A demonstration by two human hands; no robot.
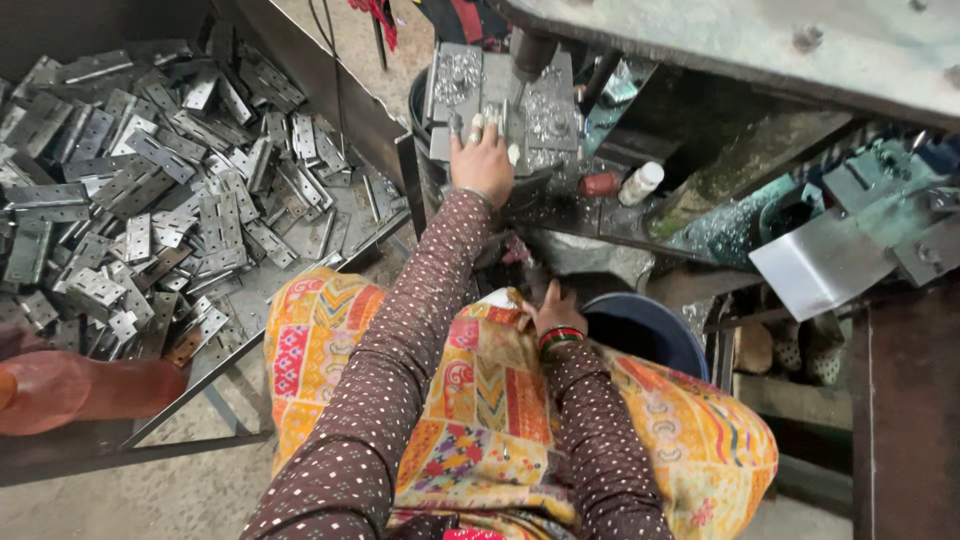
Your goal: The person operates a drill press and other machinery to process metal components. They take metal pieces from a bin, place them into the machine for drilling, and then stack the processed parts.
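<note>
Many hinge plates [150, 190] remain heaped beside the press [500, 100], where one piece [492, 117] is steadied under the spread left hand [483, 160]; the right hand [548, 310] is curled low, its contents hidden.

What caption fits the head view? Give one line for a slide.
Left hand presses a metal piece on the press bed; right hand rests in the lap beside a tray of hinges.
</note>
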